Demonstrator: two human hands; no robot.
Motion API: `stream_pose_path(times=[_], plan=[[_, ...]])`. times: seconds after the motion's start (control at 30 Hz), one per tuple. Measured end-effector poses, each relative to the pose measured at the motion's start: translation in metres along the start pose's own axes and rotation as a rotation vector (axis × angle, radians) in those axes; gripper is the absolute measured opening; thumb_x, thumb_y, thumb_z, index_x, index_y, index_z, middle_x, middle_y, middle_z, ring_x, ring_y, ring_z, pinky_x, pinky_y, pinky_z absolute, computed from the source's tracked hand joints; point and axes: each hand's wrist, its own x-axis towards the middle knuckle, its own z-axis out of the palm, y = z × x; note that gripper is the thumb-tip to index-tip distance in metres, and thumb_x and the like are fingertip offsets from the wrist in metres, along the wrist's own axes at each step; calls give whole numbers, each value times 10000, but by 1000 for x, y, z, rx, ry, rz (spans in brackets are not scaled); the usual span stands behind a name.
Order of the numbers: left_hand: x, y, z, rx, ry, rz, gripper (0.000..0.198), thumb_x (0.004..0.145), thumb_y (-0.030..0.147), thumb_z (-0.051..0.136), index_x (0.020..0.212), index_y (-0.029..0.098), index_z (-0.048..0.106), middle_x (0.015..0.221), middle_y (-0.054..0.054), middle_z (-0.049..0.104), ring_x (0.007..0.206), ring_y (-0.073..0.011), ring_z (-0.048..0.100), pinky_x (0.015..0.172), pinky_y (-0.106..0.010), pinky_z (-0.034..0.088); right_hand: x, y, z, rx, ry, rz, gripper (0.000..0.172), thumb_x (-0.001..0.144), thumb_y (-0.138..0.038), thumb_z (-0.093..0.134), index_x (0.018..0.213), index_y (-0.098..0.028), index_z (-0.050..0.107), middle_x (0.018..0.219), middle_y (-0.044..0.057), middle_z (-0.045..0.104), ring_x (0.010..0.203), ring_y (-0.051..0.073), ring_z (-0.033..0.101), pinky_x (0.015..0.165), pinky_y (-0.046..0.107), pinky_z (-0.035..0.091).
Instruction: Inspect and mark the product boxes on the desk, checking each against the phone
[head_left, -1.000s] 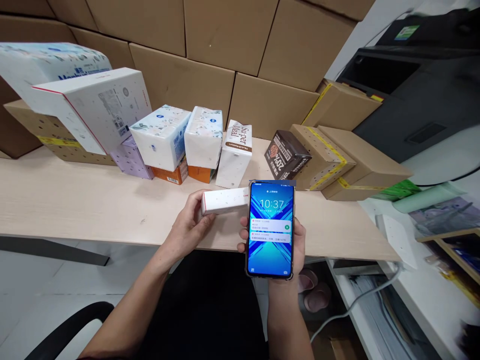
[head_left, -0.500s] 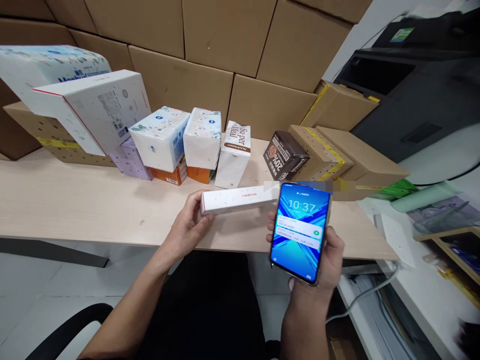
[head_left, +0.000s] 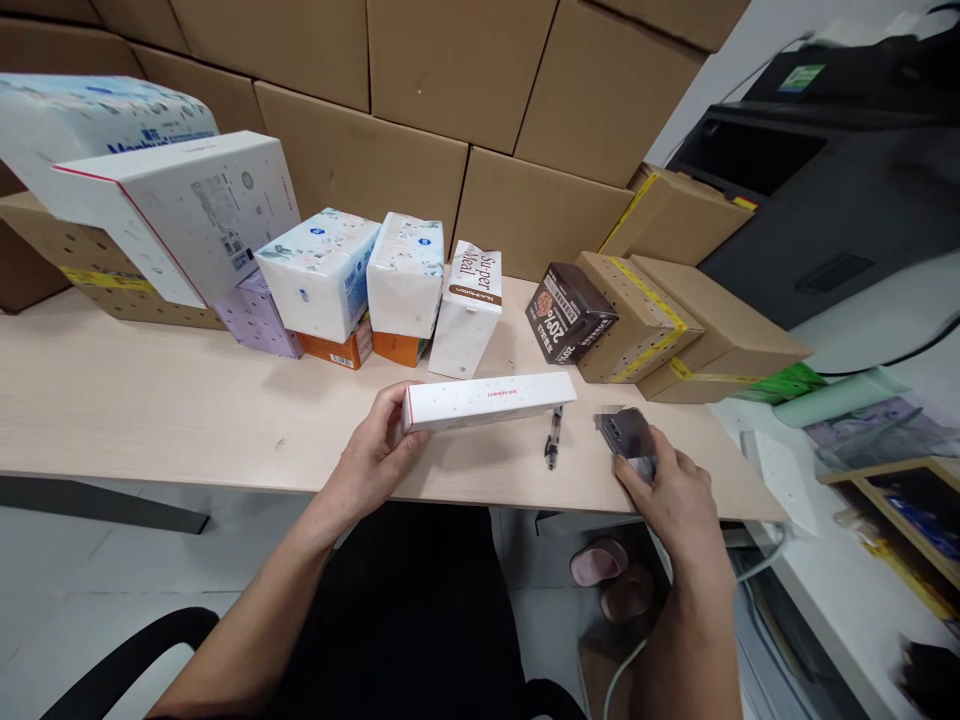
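- The left hand [head_left: 377,440] grips one end of a slim white box [head_left: 487,395], thumb in front and fingers behind, maybe so it won't tip.
- The right hand [head_left: 679,495] pinches a phone [head_left: 630,435] by its near end. Its camera side faces up; I can't tell if it touches the table.
- Between the two grips, a pen [head_left: 553,440] lies just past the white box's far end.
- Beyond the left grip, two tissue packs [head_left: 319,260] sit on orange boxes [head_left: 337,350], perhaps to save room.
- Past the right grip stand a dark brown box [head_left: 566,310] and taped cardboard boxes [head_left: 630,315].
- Under everything is a pale wooden table [head_left: 150,400]; big cartons [head_left: 360,170] make a wall behind.
- Pink slippers [head_left: 598,562] lie on the floor below the right grip.
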Motion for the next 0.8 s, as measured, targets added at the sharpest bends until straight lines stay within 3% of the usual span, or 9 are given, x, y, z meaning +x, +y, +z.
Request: stream_pose_path(times=[0.2, 0.3, 0.4, 0.47, 0.53, 0.63, 0.73, 0.8], plan=[[0, 4, 2, -46, -1, -4, 416, 1001, 284, 667, 1387, 280, 512, 1311, -63, 612, 1185, -196, 603, 990, -305, 501, 4, -1, -7, 93, -14, -42, 747, 925, -622, 500, 1454, -97, 560, 1289, 248, 703, 1209, 427, 635, 1093, 626, 450], [0, 6, 3, -58, -9, 27, 426, 993, 274, 678, 1387, 291, 518, 1305, -55, 615, 1191, -193, 613, 988, -293, 518, 5, -25, -27, 299, 86, -157, 761, 908, -645, 600, 1489, -157, 540, 1458, 223, 617, 1269, 401, 613, 1088, 605, 482], [-3, 11, 1, -41, -36, 15, 422, 991, 270, 677, 1383, 306, 525, 1312, -48, 614, 1197, -203, 621, 979, -295, 540, 3, -56, -48, 564, -12, -347, 795, 894, -553, 718, 1584, -295, 422, 1613, 148, 489, 1065, 276, 697, 905, 463, 604], [-4, 15, -2, -13, -61, -17, 408, 988, 273, 677, 1371, 313, 542, 1322, -46, 612, 1163, -203, 635, 954, -298, 561, 1, -71, -57, 665, -86, -438, 729, 919, -460, 727, 1577, -358, 431, 1592, 98, 527, 1043, 240, 706, 879, 415, 612], [-5, 18, -3, -17, -76, -33, 417, 984, 272, 680, 1377, 319, 549, 1328, -46, 617, 1144, -204, 646, 939, -302, 578, 0, -78, -59, 724, -77, -476, 610, 935, -389, 723, 1511, -366, 526, 1482, 68, 633, 1133, 250, 697, 951, 417, 594], [-5, 15, -3, -121, -65, 9, 500, 977, 263, 693, 1436, 337, 509, 1392, -58, 604, 1251, -224, 627, 1034, -343, 570, -2, -73, -56, 842, -16, -437, 506, 893, -377, 773, 1382, -325, 652, 1340, 73, 712, 1175, 272, 689, 962, 432, 598], [-3, 7, 0, -190, -35, 26, 606, 974, 275, 709, 1503, 382, 434, 1440, -55, 575, 1388, -224, 550, 1175, -396, 489, -2, -67, -55, 984, 83, -305, 540, 819, -394, 838, 1326, -286, 688, 1314, 94, 709, 1146, 283, 687, 903, 443, 622], [-3, 2, 2, -174, -11, 0, 623, 979, 291, 707, 1517, 394, 411, 1406, -50, 585, 1385, -209, 550, 1213, -421, 454, 0, -69, -59, 1059, 217, -204, 579, 766, -388, 874, 1308, -288, 693, 1297, 89, 700, 1070, 272, 697, 828, 431, 633]])
